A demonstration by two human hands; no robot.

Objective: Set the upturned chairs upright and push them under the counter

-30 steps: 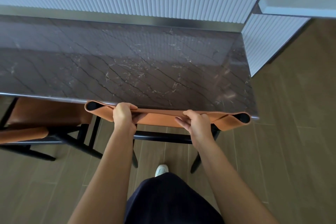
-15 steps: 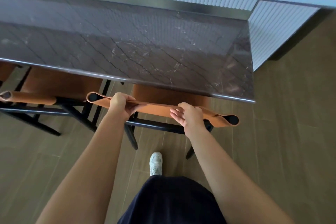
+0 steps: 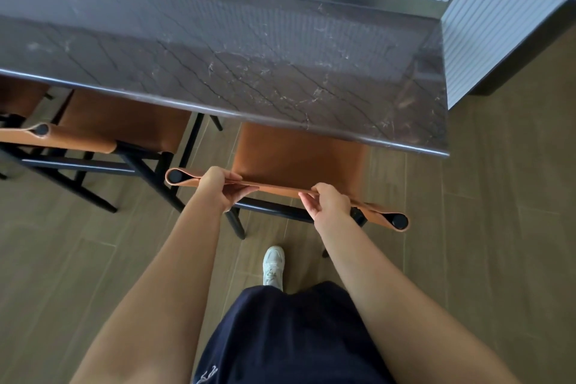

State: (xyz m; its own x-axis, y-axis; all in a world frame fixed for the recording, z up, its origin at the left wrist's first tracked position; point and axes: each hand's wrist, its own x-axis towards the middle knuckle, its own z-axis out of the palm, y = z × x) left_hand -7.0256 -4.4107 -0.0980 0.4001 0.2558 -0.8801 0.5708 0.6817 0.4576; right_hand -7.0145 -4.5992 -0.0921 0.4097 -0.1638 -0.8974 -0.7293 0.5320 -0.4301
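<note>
Nothing legible here: no word, number or label can be read on the counter (image 3: 249,50) or the chair (image 3: 299,156). There's one mark only, a pale stitched script (image 3: 206,376) low on the dark garment (image 3: 296,337), cut off by the bottom edge and too small to make out.

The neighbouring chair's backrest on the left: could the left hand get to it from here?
Probably yes. The left hand grips this chair's backrest, and the neighbouring chair's backrest lies just to its left with only open air between. It would have to let go first.
</note>
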